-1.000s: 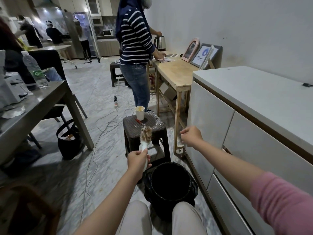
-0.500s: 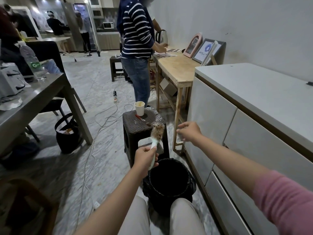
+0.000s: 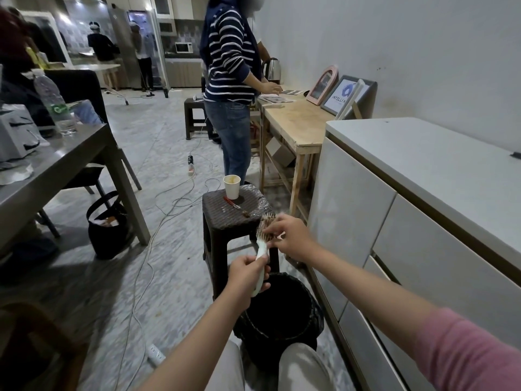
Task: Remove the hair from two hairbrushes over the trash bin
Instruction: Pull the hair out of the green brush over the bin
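Note:
My left hand [image 3: 248, 273] grips the white handle of a hairbrush [image 3: 262, 244], holding it upright above the far rim of the black trash bin [image 3: 279, 314] between my knees. Brownish hair is tangled in the bristles. My right hand [image 3: 290, 238] is on the brush head, its fingers pinched into the bristles and hair. A second small brush with a red handle [image 3: 235, 205] lies on the dark wicker stool [image 3: 225, 215] just beyond the bin.
A paper cup [image 3: 232, 186] stands on the stool. White cabinets [image 3: 394, 221] run along my right. A grey table [image 3: 56, 170] and black bag [image 3: 105, 232] stand left. Cables [image 3: 169, 210] cross the floor. A person in a striped top [image 3: 228, 80] stands at a wooden bench [image 3: 293, 122].
My left hand carried the brush to the right, over the bin. My right hand came in from the right and closed its fingers onto the bristles.

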`<action>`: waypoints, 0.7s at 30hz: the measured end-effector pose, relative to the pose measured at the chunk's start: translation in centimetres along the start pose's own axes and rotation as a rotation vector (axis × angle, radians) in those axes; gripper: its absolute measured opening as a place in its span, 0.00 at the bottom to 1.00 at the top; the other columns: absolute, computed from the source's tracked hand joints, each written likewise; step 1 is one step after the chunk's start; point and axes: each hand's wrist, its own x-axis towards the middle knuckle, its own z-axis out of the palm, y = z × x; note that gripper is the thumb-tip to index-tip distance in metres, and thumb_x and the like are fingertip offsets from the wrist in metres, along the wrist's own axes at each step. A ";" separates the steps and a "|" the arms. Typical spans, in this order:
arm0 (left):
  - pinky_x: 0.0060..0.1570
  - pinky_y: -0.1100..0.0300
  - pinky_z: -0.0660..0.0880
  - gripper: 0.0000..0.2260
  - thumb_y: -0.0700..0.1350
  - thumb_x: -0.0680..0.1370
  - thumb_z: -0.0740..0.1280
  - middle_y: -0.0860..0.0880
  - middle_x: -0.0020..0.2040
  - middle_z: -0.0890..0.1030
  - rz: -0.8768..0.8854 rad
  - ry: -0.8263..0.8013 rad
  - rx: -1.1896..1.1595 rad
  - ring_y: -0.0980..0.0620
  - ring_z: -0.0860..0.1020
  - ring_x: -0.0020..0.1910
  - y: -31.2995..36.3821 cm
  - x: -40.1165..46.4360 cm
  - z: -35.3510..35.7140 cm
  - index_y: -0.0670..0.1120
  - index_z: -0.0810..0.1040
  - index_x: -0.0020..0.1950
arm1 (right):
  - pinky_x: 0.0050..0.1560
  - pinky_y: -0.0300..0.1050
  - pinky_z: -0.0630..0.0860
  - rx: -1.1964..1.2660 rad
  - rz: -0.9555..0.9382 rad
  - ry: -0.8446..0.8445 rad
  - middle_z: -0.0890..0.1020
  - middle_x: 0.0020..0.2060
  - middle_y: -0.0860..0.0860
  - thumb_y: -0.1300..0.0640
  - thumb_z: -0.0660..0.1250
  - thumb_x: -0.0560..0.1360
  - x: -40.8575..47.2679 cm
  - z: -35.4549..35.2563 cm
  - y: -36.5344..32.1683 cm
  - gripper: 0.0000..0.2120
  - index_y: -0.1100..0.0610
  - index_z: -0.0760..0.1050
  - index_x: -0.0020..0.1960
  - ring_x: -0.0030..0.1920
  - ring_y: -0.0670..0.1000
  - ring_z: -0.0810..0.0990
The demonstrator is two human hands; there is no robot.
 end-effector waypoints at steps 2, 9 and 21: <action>0.25 0.62 0.74 0.11 0.46 0.79 0.67 0.46 0.35 0.78 0.001 -0.001 0.005 0.54 0.76 0.29 0.0 -0.1 -0.4 0.38 0.75 0.52 | 0.46 0.35 0.71 -0.080 -0.072 -0.003 0.80 0.48 0.55 0.62 0.74 0.69 0.1 0.1 -0.1 0.14 0.59 0.82 0.55 0.45 0.51 0.77; 0.22 0.64 0.73 0.10 0.45 0.79 0.66 0.46 0.35 0.76 -0.028 0.037 -0.074 0.54 0.74 0.28 1.0 -0.7 -0.4 0.38 0.77 0.50 | 0.32 0.56 0.78 -0.345 -0.290 0.047 0.78 0.36 0.61 0.69 0.65 0.70 0.0 1.4 -0.3 0.05 0.67 0.80 0.40 0.35 0.62 0.78; 0.29 0.60 0.75 0.11 0.42 0.79 0.65 0.44 0.36 0.76 -0.078 0.209 -0.255 0.50 0.75 0.32 2.2 -1.1 0.2 0.39 0.75 0.38 | 0.27 0.46 0.73 -0.269 -0.309 0.188 0.76 0.30 0.60 0.73 0.68 0.63 -0.9 1.0 -1.1 0.06 0.66 0.74 0.32 0.28 0.59 0.75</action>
